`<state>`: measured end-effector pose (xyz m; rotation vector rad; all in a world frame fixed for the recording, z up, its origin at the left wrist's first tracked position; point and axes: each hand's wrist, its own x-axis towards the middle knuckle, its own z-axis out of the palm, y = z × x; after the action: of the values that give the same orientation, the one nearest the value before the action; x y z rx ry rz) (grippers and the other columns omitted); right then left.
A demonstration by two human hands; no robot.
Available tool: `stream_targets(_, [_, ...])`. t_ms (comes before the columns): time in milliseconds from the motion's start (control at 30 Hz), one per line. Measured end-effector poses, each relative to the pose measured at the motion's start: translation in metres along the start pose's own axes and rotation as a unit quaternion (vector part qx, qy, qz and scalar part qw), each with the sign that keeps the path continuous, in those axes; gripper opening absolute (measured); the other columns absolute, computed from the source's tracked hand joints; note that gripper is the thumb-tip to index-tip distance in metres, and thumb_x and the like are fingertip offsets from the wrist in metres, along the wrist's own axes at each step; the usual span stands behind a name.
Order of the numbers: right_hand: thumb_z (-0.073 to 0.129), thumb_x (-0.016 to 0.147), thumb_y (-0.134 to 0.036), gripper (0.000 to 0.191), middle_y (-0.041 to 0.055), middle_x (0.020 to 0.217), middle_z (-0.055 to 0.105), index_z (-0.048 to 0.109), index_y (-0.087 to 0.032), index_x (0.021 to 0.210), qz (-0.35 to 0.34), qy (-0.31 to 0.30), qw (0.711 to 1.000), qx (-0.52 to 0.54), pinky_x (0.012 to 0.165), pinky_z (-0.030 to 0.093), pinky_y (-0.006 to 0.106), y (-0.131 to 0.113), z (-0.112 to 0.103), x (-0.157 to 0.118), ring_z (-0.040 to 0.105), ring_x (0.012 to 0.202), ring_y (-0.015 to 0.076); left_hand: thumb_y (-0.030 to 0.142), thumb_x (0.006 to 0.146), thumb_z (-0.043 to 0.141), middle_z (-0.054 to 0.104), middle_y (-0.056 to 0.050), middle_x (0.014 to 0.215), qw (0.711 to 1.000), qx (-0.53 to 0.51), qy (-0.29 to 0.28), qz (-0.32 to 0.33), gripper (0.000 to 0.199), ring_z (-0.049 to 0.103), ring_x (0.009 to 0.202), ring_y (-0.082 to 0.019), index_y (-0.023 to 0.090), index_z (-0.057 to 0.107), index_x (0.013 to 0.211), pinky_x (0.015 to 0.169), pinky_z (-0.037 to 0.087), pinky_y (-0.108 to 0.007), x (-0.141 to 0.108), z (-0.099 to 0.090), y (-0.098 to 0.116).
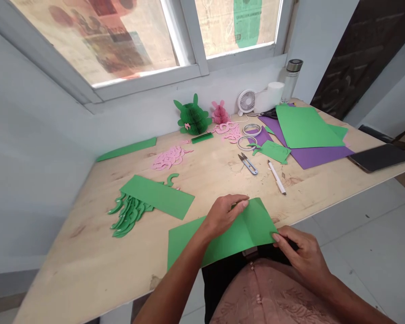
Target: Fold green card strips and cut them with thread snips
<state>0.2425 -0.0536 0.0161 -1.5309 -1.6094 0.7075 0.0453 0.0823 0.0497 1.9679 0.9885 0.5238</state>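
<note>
A long green paper strip [222, 247] lies across the table's near edge, with a crease across its right part. My left hand [224, 215] holds its far edge, thumb and fingers close together. At the near right corner my right hand [299, 247] pinches the strip between thumb and fingers. Left of my hands, a second green paper strip [158, 196] rests partly over a pile of curved green cutouts [128, 218]. Farther off lie blue thread snips [248, 164] and a white pen [276, 177].
Pink cutouts [170, 157], a green honeycomb paper figure [194, 118] and a smaller pink figure [220, 112] are toward the wall. Tape rolls [252, 130], a small fan [246, 101], a bottle [291, 81], green sheets [307, 128], purple paper [317, 156] and a phone [381, 157] occupy the right side.
</note>
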Motion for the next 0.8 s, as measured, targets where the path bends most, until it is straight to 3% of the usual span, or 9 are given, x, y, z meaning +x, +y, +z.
stream_targets(100, [0.049, 0.093, -0.039, 0.030, 0.0007, 0.068, 0.063, 0.064, -0.020, 0.075, 0.042, -0.022, 0.999, 0.018, 0.059, 0.043, 0.025, -0.001, -0.002, 0.003, 0.057, 0.063, 0.0153, 0.045, 0.087, 0.049, 0.063, 0.001, 0.067, 0.996, -0.062, -0.062, -0.033, 0.037, 0.056, 0.063, -0.013, 0.017, 0.068, 0.075, 0.060, 0.044, -0.024, 0.010, -0.005, 0.006])
stream_targets(167, [0.047, 0.093, -0.043, 0.034, 0.0012, 0.071, 0.064, 0.066, -0.020, 0.077, 0.077, -0.037, 0.995, 0.047, 0.061, 0.044, 0.025, -0.004, -0.005, 0.009, 0.058, 0.067, 0.0169, 0.046, 0.084, 0.052, 0.057, 0.002, 0.061, 0.992, -0.093, -0.076, -0.050, 0.036, 0.049, 0.058, -0.011, 0.015, 0.065, 0.069, 0.055, 0.039, -0.022, 0.013, -0.007, 0.009])
stream_targets(533, [0.051, 0.086, -0.055, 0.042, -0.0026, 0.059, 0.044, 0.055, -0.019, 0.065, 0.164, -0.018, 0.967, 0.194, 0.049, 0.033, 0.024, -0.018, 0.000, 0.044, 0.040, 0.055, 0.0122, 0.041, 0.084, 0.054, 0.062, 0.000, 0.068, 0.989, -0.097, -0.101, -0.038, 0.032, 0.052, 0.065, -0.012, 0.015, 0.068, 0.073, 0.061, 0.041, -0.022, 0.013, -0.009, 0.018])
stream_targets(800, [0.055, 0.083, -0.056, 0.042, -0.0018, 0.060, 0.048, 0.060, -0.018, 0.068, 0.195, 0.000, 0.954, 0.228, 0.049, 0.034, 0.024, -0.019, 0.004, 0.045, 0.040, 0.055, 0.0126, 0.040, 0.085, 0.052, 0.063, 0.000, 0.073, 0.988, -0.101, -0.112, -0.026, 0.031, 0.054, 0.069, -0.013, 0.015, 0.069, 0.077, 0.065, 0.041, -0.023, 0.013, -0.010, 0.017])
